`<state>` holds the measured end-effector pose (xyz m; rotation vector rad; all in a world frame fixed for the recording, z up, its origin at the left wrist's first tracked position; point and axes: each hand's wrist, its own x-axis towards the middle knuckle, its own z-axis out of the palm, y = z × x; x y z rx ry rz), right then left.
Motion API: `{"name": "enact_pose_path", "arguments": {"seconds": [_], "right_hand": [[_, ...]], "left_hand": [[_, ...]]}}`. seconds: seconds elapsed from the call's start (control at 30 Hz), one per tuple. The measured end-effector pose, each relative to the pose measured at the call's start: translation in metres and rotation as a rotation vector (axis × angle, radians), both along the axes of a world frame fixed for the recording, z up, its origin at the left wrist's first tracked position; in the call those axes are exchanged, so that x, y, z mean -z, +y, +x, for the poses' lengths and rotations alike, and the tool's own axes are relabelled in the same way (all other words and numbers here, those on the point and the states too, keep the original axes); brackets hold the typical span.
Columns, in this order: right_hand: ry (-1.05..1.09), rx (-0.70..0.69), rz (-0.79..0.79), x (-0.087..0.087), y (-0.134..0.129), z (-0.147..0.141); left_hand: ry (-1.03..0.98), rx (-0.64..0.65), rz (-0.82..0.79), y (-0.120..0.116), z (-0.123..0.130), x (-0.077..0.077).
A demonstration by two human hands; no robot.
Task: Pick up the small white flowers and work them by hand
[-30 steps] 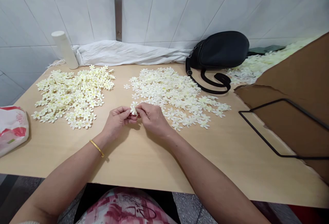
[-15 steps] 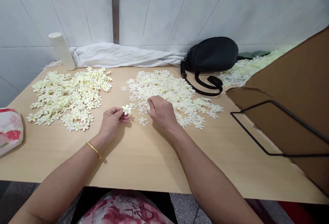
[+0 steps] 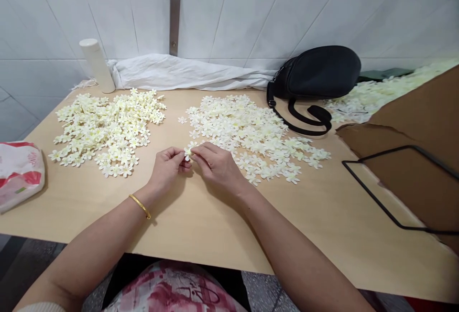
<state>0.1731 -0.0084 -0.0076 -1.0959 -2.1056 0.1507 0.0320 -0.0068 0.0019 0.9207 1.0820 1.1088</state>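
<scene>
A small white artificial flower (image 3: 188,152) with a pale yellow middle is pinched in the fingers of my left hand (image 3: 168,167), which has a gold bangle (image 3: 139,206) at its wrist. My right hand (image 3: 218,165) meets it from the right, thumb and forefinger closed at the flower's edge. Whether a second petal piece sits between the right fingertips cannot be made out. Behind my right hand spreads a flat heap of loose white flowers (image 3: 244,123). To the left lies another heap of flowers (image 3: 107,128), bunched more thickly.
A white bottle (image 3: 97,66) and a rolled white cloth (image 3: 186,73) stand along the tiled wall. A black bag (image 3: 324,73) with a strap rests at the back right. Brown cardboard (image 3: 423,125) and a black wire frame (image 3: 362,190) flank the right; a red-and-white packet (image 3: 21,173) sits left.
My right hand has come from the edge of the right flower heap to the flower in my left hand. The whole view has shifted slightly, so things sit further right.
</scene>
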Motion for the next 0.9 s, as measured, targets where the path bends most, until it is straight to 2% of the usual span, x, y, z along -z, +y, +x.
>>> {"name": "enact_pose_path", "arguments": {"seconds": [0.23, 0.33, 0.5, 0.67, 0.73, 0.8, 0.9], "right_hand": [[-0.149, 0.020, -0.048, -0.0010, -0.0004, 0.0011], [-0.150, 0.032, -0.076, -0.0018, -0.0009, 0.0005], [0.019, -0.002, -0.142, -0.0010, 0.0000, -0.0021], [0.243, -0.012, -0.325, -0.0013, 0.0021, -0.0024], [0.206, 0.040, -0.294, -0.0009, 0.0027, -0.0026], [0.121, 0.092, -0.195, -0.0001, 0.0026, -0.0039], [-0.013, 0.099, -0.106, 0.0012, 0.0011, -0.0074]], "left_hand": [[-0.137, 0.108, -0.041, 0.0026, -0.0034, 0.0026], [-0.166, 0.134, -0.041, 0.0034, -0.0042, 0.0036], [-0.148, 0.121, -0.048, 0.0033, -0.0055, 0.0021], [-0.110, 0.147, -0.062, 0.0050, -0.0065, 0.0012], [-0.065, 0.115, -0.060, 0.0052, -0.0054, 0.0011], [-0.026, 0.082, -0.048, 0.0044, -0.0039, 0.0008], [-0.007, 0.049, -0.024, 0.0018, -0.0018, 0.0003]]}}
